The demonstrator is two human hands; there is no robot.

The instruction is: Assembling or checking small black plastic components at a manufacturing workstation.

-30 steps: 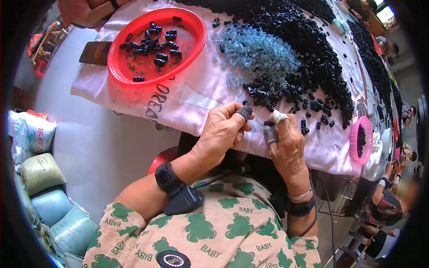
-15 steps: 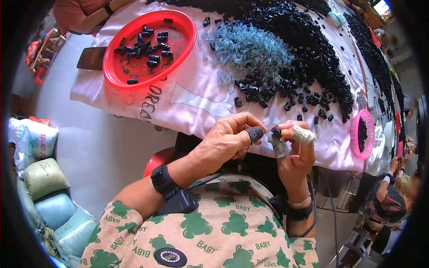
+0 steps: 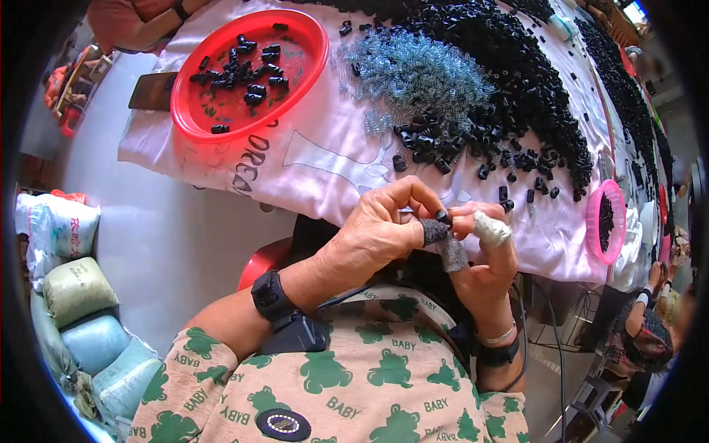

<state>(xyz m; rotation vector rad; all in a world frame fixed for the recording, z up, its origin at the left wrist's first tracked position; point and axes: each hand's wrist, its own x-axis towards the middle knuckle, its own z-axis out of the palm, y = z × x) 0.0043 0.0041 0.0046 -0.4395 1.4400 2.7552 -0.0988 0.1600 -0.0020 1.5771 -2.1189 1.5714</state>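
Observation:
Just in front of the table's near edge, my left hand point(image 3: 384, 221) and my right hand point(image 3: 484, 255) meet around a small black plastic piece point(image 3: 443, 216). The fingertips of both hands pinch it, so most of the piece is hidden. A dark wrap covers my left thumb; pale grey and white wraps cover my right thumb and a finger. Beyond the hands, several loose black plastic pieces point(image 3: 425, 144) are scattered beside a heap of shiny, bluish, clear springs point(image 3: 421, 74).
A red basin point(image 3: 198, 124) holding black pieces stands at left, by a dark phone-like slab point(image 3: 151, 92). Larger heaps of black pieces point(image 3: 528, 88) cover the far table. A pink basket point(image 3: 619, 229) sits at right. Filled sacks point(image 3: 77, 292) lie on the floor; another person's arm point(image 3: 151, 26) rests at far left.
My hands have come together. The fingertips of my left hand now close on the black piece that my right hand held apart from it before.

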